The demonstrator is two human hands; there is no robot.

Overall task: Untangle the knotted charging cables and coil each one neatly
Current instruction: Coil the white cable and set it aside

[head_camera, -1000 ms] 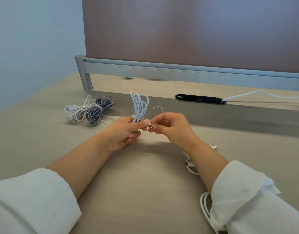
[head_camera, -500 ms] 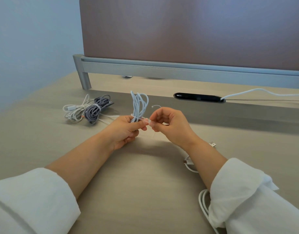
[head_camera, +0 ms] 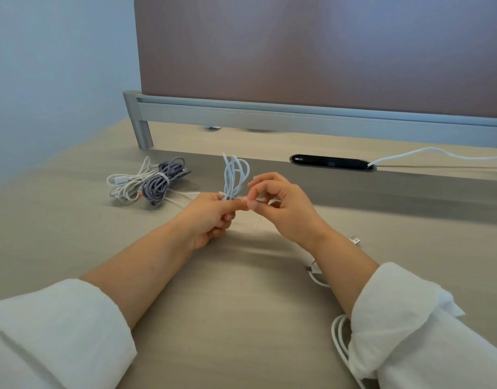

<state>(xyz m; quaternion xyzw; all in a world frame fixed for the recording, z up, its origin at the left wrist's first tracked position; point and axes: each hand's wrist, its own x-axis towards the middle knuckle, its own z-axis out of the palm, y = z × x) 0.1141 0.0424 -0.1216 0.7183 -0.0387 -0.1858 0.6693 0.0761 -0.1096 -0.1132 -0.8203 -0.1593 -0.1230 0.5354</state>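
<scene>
A person seated at a pale wooden desk (head_camera: 241,318) binds up a pale blue cable (head_camera: 236,175), one of several charging leads being sorted. The left hand (head_camera: 210,220) grips the gathered loops at their lower end, fingers curled round the bundle and holding it upright above the desktop. The right hand (head_camera: 283,206) is curled close beside it, its thumb tip meeting the left thumb at the bundle's waist; whether it pinches a tie, the cable's free end or nothing is too small to tell.

Two leads appear finished: a grey braided cable (head_camera: 160,182), banded with a white tie, lies touching a coiled white cable (head_camera: 123,185) on the far left of the desk. A loose white cable (head_camera: 318,277) runs under the right forearm, its USB plug (head_camera: 355,239) just beyond the wrist, apparently yet to be coiled.

The step in hand looks like securing the coil. Done well, it calls for a firm left-hand hold so that no loop slips out, and for the wrap to go snugly round the middle, not the tips, without sharply kinking the cable near its connector.
</scene>
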